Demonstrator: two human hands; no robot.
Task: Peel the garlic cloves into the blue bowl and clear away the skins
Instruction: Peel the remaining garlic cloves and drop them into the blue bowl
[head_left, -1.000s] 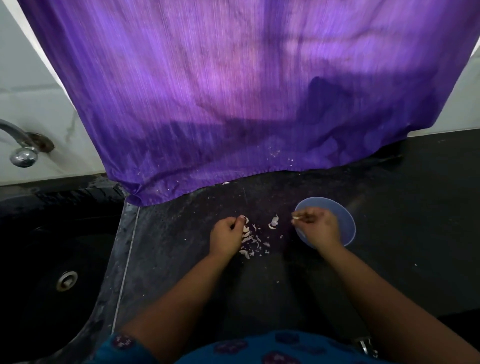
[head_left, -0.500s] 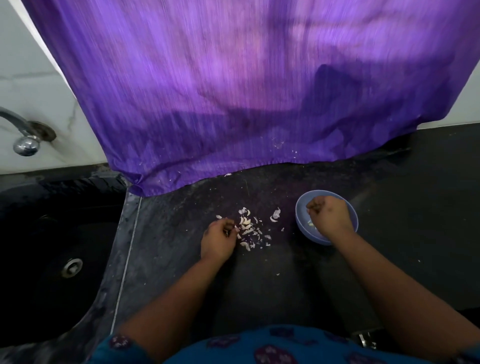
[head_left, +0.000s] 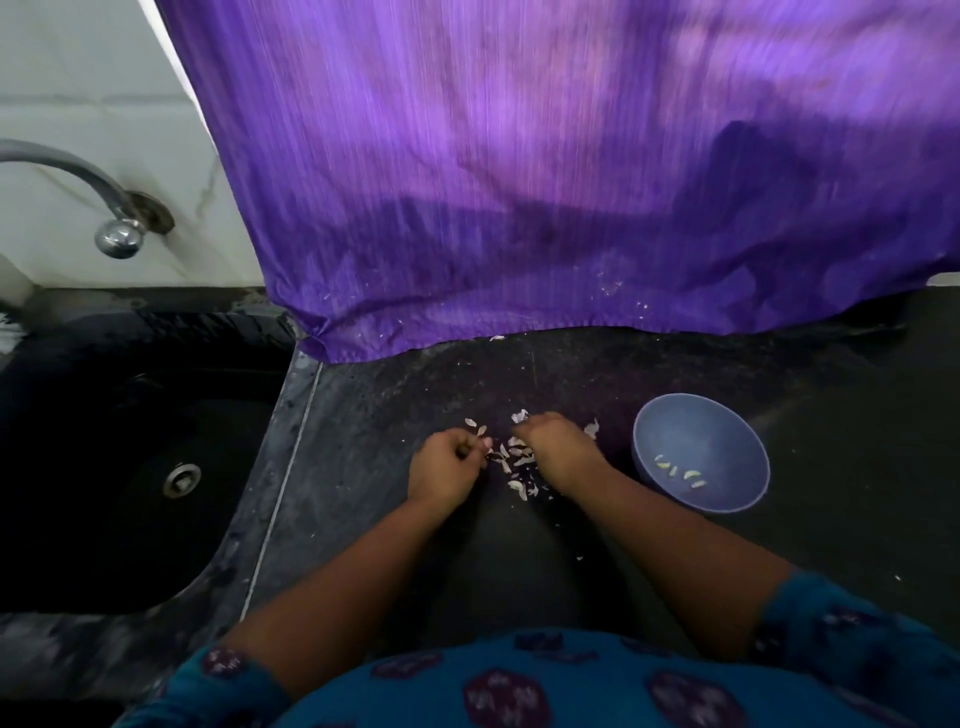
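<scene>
At the far left a black sink (head_left: 130, 457) sits under a curved metal tap (head_left: 111, 228), and a dark counter (head_left: 363, 519) runs rightward from it, with a purple cloth (head_left: 519, 182) hanging down to its back edge. The left hand (head_left: 447, 473) rests on the counter with its fingers curled around something small; what it pinches is too blurred to name. Just beside it lies a scatter of pale garlic skins (head_left: 514, 457), thin flakes pointing every way with no common axis. The right hand (head_left: 556, 447) is curled down onto that pile; half a second ago it was over the bowl. The blue bowl (head_left: 727, 415) stands upright, apart from the hands, holding a few pale cloves (head_left: 680, 475) lying in a loose left-to-right row.
</scene>
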